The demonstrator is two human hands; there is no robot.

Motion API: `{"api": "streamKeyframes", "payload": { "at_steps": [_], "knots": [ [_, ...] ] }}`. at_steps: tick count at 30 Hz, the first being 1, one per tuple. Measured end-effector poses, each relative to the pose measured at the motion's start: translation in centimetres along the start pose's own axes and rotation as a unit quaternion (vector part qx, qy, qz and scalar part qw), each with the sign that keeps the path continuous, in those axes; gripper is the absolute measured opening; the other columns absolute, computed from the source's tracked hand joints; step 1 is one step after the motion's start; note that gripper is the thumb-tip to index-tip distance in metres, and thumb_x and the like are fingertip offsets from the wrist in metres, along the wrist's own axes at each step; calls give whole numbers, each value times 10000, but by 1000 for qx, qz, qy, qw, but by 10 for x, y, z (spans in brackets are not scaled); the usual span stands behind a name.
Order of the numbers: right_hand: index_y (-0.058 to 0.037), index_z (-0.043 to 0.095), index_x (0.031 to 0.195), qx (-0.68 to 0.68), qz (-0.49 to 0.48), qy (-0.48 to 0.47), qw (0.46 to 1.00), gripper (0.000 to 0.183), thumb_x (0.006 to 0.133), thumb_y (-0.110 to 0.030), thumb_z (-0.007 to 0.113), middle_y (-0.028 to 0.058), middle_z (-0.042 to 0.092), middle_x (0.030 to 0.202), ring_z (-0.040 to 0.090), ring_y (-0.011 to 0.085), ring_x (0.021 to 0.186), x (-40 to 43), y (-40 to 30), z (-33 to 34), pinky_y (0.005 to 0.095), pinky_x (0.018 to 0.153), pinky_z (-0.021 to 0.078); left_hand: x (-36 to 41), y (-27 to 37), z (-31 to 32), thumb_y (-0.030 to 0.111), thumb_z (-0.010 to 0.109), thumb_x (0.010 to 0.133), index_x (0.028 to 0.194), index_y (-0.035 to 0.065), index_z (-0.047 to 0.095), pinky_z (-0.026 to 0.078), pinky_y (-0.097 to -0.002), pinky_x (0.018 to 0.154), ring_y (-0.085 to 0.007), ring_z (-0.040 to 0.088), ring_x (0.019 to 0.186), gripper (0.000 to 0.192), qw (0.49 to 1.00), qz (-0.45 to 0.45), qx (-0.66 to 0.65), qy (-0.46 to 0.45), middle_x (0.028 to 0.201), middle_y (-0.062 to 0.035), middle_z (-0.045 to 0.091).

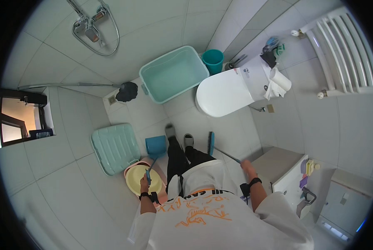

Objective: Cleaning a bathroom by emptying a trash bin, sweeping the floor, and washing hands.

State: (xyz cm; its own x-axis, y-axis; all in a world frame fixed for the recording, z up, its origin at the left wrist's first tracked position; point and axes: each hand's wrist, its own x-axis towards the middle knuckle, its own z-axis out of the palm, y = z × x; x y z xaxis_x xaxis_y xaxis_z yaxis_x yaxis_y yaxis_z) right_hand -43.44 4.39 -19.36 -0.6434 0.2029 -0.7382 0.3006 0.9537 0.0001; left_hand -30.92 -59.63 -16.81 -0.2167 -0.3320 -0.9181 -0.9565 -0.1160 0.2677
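My left hand [144, 183] grips the handle of a blue dustpan [155, 146], whose pan is low at the floor left of my feet. Under that hand sits a yellow basin [136, 176] inside a pink basin [163, 200]. My right hand [249, 167] is closed around the grey stick of a broom [212, 143]. The broom's blue head with dark bristles is at the tiled floor, to the right of my feet. Dustpan and broom head are apart, with my legs between them.
A pale green tub [174, 76] stands by the wall beside a teal bucket [213, 61] and a toilet [225, 92]. Its ribbed lid [116, 148] leans at the left. A mop [127, 92] rests near the floor drain [112, 100]. A vanity cabinet [277, 162] borders my right side.
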Motion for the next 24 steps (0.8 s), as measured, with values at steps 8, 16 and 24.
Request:
{"api": "streamKeyframes", "payload": {
  "at_steps": [8, 16, 24],
  "knots": [
    [53, 636, 827, 17, 58, 25, 998, 376, 833, -299, 506, 291, 607, 888, 587, 440, 875, -23, -119, -80, 486, 764, 482, 43, 68, -36, 612, 329, 887, 1058, 76, 551, 415, -455, 737, -239, 610, 842, 605, 984, -125, 31, -120, 1006, -117, 644],
    [60, 628, 809, -9, 141, -87, 986, 415, 836, -335, 507, 289, 609, 893, 582, 448, 888, -41, -179, -84, 492, 782, 472, 228, 220, -1, 361, 526, 851, 935, 20, 601, 463, -419, 609, -331, 601, 729, 358, 974, 166, 140, -59, 827, -182, 625],
    [67, 616, 796, -23, 63, -174, 982, 340, 786, -272, 596, 307, 591, 823, 588, 443, 826, -55, -181, -74, 485, 725, 471, 328, 419, 110, 272, 547, 844, 1144, 61, 505, 458, -476, 825, -415, 527, 972, 369, 843, 364, 392, 52, 1051, -215, 541]
  ]
}}
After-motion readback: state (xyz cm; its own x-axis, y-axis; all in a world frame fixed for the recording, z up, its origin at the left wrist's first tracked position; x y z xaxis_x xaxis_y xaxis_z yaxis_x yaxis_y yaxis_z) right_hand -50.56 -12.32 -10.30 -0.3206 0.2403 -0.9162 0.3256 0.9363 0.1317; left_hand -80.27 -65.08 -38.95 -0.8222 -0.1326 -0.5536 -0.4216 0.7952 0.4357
